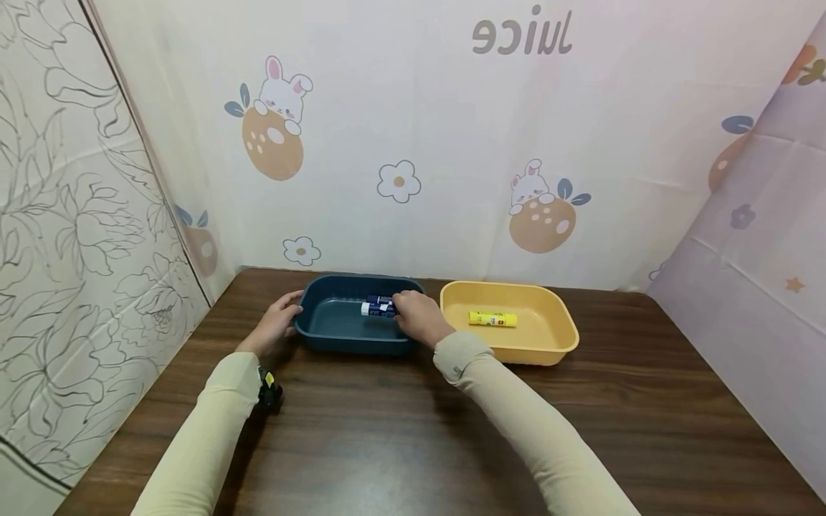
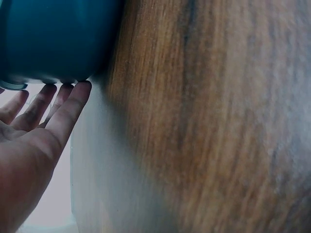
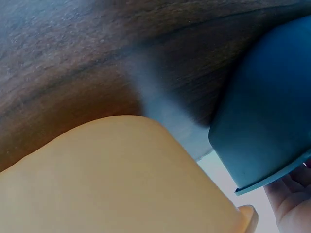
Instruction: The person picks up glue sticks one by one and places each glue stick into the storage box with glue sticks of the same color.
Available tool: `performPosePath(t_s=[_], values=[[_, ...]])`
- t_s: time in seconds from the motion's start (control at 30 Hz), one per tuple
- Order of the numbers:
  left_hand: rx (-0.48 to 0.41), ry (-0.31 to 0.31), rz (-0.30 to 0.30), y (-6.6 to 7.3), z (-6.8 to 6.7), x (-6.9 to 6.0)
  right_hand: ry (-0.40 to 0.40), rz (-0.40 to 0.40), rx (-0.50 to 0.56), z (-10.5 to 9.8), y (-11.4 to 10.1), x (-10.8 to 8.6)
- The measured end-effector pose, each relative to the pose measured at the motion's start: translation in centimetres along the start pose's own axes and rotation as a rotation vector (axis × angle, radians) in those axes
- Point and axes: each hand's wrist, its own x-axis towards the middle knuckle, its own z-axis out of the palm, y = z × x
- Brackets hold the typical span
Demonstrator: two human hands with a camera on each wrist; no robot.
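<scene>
A dark blue bin (image 1: 351, 342) stands near the back of the table. My left hand (image 1: 277, 322) is at its left end; in the left wrist view the fingertips (image 2: 83, 88) of nearly straight fingers touch the bin's outer wall (image 2: 53, 43). Reaching over the right rim, my right hand (image 1: 419, 315) grips a dark blue glue stick with a white end (image 1: 377, 309). Close behind it is a second dark blue stick (image 1: 377, 299), and whether the fingers hold that one too is unclear. The right wrist view shows only part of this hand (image 3: 294, 199), past the bin's rim.
To the right stands a yellow bin (image 1: 555, 322) with a yellow glue stick (image 1: 492, 319) lying in it. A narrow gap separates the two bins. Both are on a dark wooden table (image 1: 387, 430), with a patterned curtain (image 1: 400, 107) behind. A small black device (image 1: 269, 394) is at the left wrist.
</scene>
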Motion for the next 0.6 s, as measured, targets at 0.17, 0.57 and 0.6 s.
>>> performPosePath(t_s=[0.17,0.57,0.6], values=[[0.01,0.004,0.004,0.2,0.1,-0.1,-0.028,0.024,-0.016,0.1,-0.2,0.4],[0.004,0.008,0.009,-0.2,0.1,0.1,-0.048,0.051,-0.012,1.1,-0.9,1.3],[0.003,0.008,0.008,-0.2,0.0,0.1,-0.052,0.053,-0.011,1.2,-0.9,1.3]])
